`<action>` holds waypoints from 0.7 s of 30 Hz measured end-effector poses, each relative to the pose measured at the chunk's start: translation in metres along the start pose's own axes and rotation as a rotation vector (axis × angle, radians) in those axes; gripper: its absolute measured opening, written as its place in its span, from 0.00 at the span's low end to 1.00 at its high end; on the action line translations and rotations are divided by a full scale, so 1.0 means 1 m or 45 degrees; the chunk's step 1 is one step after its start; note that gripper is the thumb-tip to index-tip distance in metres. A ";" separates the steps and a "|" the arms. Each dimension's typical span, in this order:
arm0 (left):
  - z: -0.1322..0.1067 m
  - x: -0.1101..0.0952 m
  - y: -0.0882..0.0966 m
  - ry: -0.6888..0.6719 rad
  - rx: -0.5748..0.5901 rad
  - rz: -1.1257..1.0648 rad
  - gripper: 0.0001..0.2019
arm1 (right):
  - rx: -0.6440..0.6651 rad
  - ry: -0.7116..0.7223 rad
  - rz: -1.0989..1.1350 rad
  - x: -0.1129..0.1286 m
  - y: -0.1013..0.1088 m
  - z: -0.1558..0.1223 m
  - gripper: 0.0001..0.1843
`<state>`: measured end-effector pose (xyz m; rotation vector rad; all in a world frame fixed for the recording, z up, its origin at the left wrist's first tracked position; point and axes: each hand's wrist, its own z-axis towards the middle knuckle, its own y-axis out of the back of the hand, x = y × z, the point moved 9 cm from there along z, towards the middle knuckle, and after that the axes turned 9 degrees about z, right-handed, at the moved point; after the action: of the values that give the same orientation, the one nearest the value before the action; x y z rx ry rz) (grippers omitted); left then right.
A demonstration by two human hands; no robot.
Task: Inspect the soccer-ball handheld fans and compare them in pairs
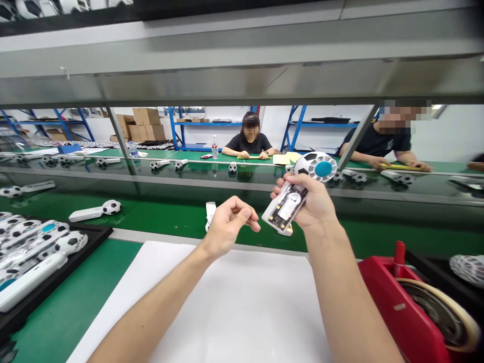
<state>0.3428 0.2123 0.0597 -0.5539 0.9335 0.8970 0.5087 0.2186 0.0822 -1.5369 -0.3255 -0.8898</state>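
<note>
My right hand (312, 199) grips a handheld fan (315, 166) with a round football-patterned head and a blue centre. The fan is tilted, head up to the right. Below the head, between my thumb and fingers, is a flat part (286, 206) with dark areas, a white patch and small yellow spots; I cannot tell whether it is an open handle or a printed package. My left hand (232, 224) hovers just left of it, thumb and fingertips pinched together. Anything between those fingertips is too small to make out. White paper (242, 302) lies under both forearms.
A black tray (91, 239) of football fans stands at left, and a red tape dispenser (401, 297) at right. More fans (111, 207) lie along the green conveyor belt (151, 217). An overhead metal shelf (242, 80) spans above. Two people (247, 143) sit across the line.
</note>
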 end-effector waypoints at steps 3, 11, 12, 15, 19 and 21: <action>0.001 0.008 0.004 0.056 0.000 0.114 0.14 | 0.004 0.009 0.007 0.001 0.001 0.001 0.06; -0.007 -0.010 -0.005 -0.247 0.015 0.724 0.20 | 0.021 0.009 0.000 -0.002 0.001 0.002 0.08; -0.010 -0.017 -0.008 -0.360 -0.003 0.838 0.18 | 0.030 0.003 -0.001 -0.003 0.000 0.002 0.08; -0.019 -0.029 -0.013 -0.624 -0.075 0.985 0.05 | 0.052 -0.009 -0.008 -0.006 -0.002 0.002 0.08; -0.020 -0.034 -0.012 -0.679 -0.103 0.987 0.07 | 0.057 -0.011 -0.014 -0.006 -0.002 0.000 0.07; -0.016 -0.034 -0.010 -0.582 -0.093 0.928 0.07 | 0.060 -0.014 -0.018 -0.006 -0.003 -0.002 0.07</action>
<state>0.3339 0.1815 0.0809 -0.0351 0.6774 1.6365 0.5018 0.2190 0.0796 -1.4983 -0.3632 -0.8793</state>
